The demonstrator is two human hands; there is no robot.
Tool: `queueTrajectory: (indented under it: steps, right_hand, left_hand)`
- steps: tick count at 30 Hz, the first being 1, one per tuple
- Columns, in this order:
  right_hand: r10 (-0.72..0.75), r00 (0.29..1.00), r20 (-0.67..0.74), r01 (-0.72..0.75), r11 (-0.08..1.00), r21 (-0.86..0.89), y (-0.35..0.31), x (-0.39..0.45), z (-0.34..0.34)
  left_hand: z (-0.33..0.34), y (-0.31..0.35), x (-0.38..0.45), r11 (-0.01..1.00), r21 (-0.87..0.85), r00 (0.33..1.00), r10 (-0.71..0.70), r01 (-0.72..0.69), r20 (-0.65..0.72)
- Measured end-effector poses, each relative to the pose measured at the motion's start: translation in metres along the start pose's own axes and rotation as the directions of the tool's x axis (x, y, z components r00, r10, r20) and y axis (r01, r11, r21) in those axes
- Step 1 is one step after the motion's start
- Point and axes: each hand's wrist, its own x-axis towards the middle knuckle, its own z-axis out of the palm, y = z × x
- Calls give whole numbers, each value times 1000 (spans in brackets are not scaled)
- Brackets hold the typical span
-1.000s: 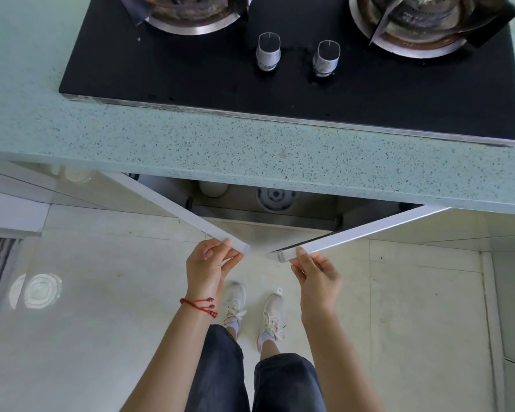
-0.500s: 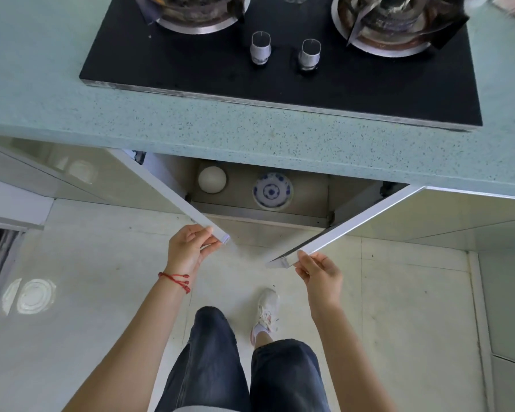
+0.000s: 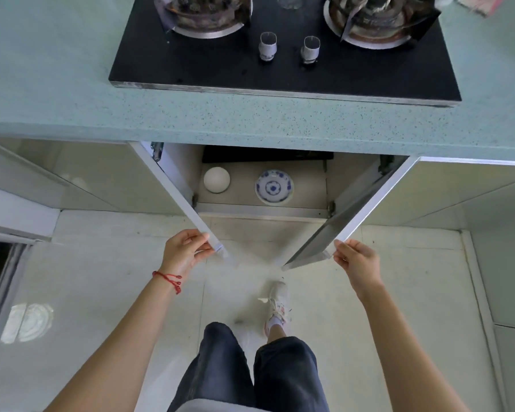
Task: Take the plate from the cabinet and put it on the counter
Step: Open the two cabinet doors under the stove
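Note:
A blue-and-white patterned plate (image 3: 273,187) lies flat on the cabinet floor (image 3: 306,191) under the counter, right of centre. The speckled pale-green counter (image 3: 250,123) runs across above it. My left hand (image 3: 185,251) grips the free edge of the left cabinet door (image 3: 179,197). My right hand (image 3: 358,263) grips the free edge of the right cabinet door (image 3: 360,209). Both doors stand swung wide toward me, so the cabinet interior shows between them. Neither hand touches the plate.
A plain white bowl-like dish (image 3: 216,179) sits left of the plate inside the cabinet. A black gas hob (image 3: 283,75) with two burners and two knobs fills the counter top. My legs and one shoe (image 3: 277,304) stand on the glossy tiled floor (image 3: 101,292).
Both hands have pulled the two doors farther apart and wider. The cabinet inside, with the plate and white dish, has come fully into sight. My stance has shifted back.

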Motion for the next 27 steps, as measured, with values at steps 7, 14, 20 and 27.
queueTrajectory:
  steps: [7, 14, 20, 27]
  right_hand:
    - [9, 1000, -11, -9, 1000, 2, 7, -10, -28]
    - [22, 999, -44, -23, 1000, -21, 7, -19, -59]
    - [41, 996, -84, -43, 999, -30, 10, -23, -84]
    - [28, 981, -190, -42, 997, -71, 14, -26, -104]
  left_hand:
    - [-31, -2, -14, 998, 56, 998, -17, 20, -54]
    - [-59, -4, -32, 1000, 26, 985, -3, 7, -172]
    - [-64, -7, -36, 998, 45, 971, 43, -33, -236]
    - [-65, -14, -31, 974, 223, 970, 95, -44, -225]
